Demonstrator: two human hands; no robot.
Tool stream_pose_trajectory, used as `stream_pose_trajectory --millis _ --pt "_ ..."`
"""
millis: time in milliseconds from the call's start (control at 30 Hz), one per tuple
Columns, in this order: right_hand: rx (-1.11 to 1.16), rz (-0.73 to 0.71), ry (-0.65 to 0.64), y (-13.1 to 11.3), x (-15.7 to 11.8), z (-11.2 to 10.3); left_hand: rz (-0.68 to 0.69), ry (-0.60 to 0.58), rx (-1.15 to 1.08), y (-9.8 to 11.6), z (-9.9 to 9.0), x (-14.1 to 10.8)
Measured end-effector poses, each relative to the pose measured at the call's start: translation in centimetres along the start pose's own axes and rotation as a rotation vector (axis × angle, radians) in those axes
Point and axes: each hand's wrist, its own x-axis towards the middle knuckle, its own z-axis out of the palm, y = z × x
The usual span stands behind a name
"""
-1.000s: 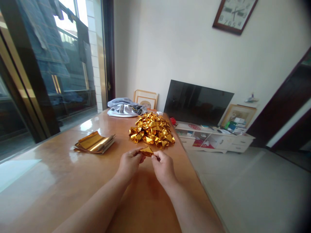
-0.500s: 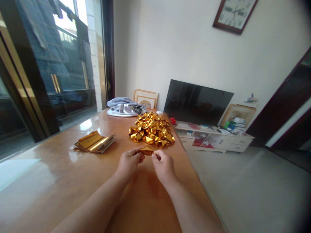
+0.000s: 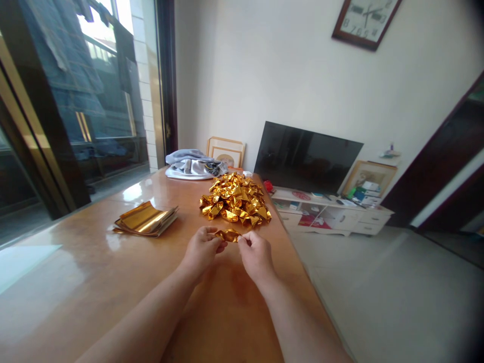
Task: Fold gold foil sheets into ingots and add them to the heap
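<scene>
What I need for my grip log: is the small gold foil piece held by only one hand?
No, the left hand and the right hand each pinch one end of the gold foil piece.

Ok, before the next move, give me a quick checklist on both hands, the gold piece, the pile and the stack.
1. Left hand pinching one end of the gold foil piece: ok.
2. Right hand pinching the opposite end: ok.
3. Foil piece apart from the pile of folded gold pieces: ok, a narrow strip of table shows between them.
4. Stack of gold sheets apart from both hands: ok, it lies on the table, left of the left hand.
5. Foil piece untorn: cannot tell, it is small here and the fingertips cover its ends.
</scene>
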Motion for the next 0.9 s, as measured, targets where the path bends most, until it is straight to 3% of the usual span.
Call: stream_pose_trajectory --millis 233,467,700,900 --pt "-0.008 0.011 -0.011 0.0 -0.1 0.1 0.107 -0.012 0.118 -1.0 -0.3 0.4" --pt "0.005 0.030 -0.018 0.1 -0.1 0.0 0.285 0.003 0.465 -2.0 -1.2 1.3" --pt "-0.017 0.031 -0.023 0.4 0.1 0.0 0.247 0.014 0.503 -2.0 -1.3 1.6" --pt "-0.021 0.023 -0.027 0.5 0.2 0.1 0.364 0.039 0.641 -1.3 -1.1 0.9"
